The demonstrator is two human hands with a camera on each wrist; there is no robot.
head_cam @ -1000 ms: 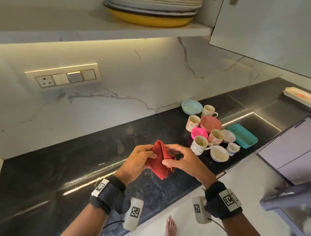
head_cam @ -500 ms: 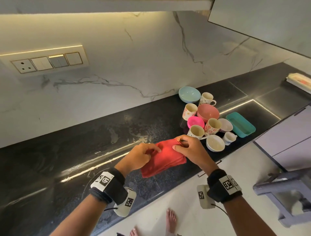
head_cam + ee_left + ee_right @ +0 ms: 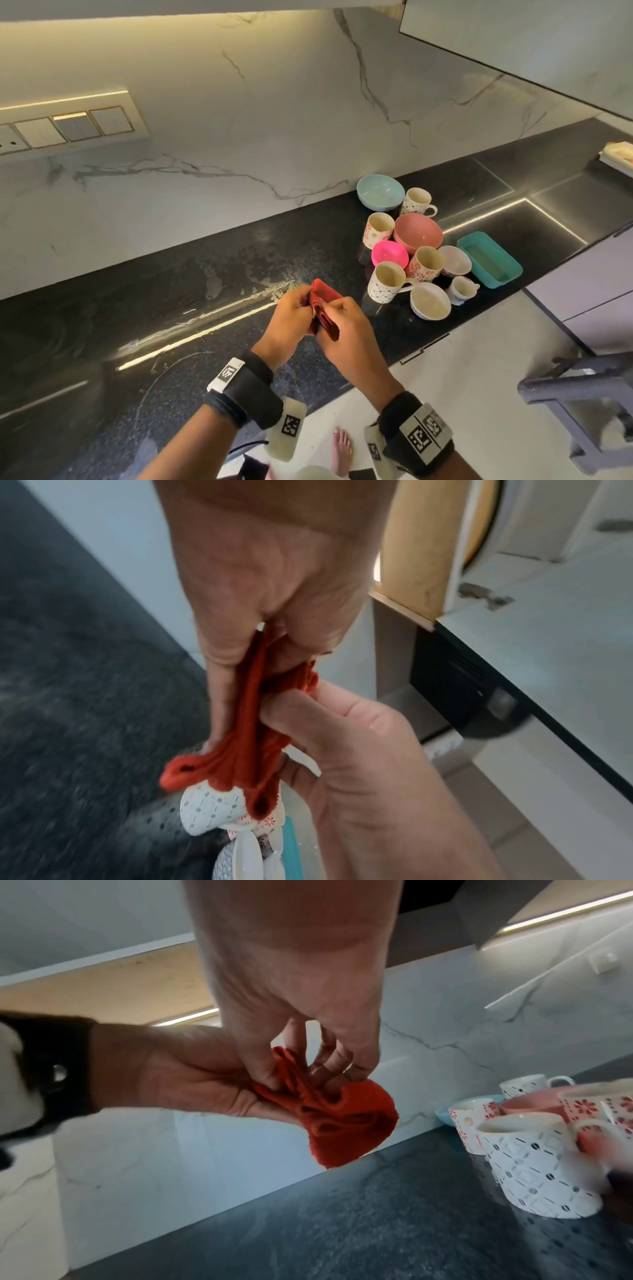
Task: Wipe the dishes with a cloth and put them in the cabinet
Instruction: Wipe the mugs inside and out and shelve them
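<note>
A red cloth (image 3: 325, 297) is bunched into folds above the black counter (image 3: 171, 308), held between both hands. My left hand (image 3: 301, 308) grips its left side, and in the left wrist view the cloth (image 3: 253, 750) runs out from under the thumb. My right hand (image 3: 337, 313) pinches the folds (image 3: 342, 1118) from the right with thumb and fingers. Right of the hands stands a cluster of dishes: a dotted mug (image 3: 385, 282), a white bowl (image 3: 430, 301), a pink bowl (image 3: 418, 233), a light blue bowl (image 3: 380, 192) and a teal tray (image 3: 489, 258). The cabinet door (image 3: 513, 41) hangs open at the upper right.
A switch panel (image 3: 68, 126) sits on the marble wall at the left. A grey step stool (image 3: 582, 394) stands on the floor at the lower right, near my bare foot (image 3: 342, 452). Wet smears shine on the counter behind the hands.
The cloth, spread wide between the hands half a second ago, is now gathered into a narrow bundle with the hands close together. The view has tilted down; the shelf with plates has left the frame.
</note>
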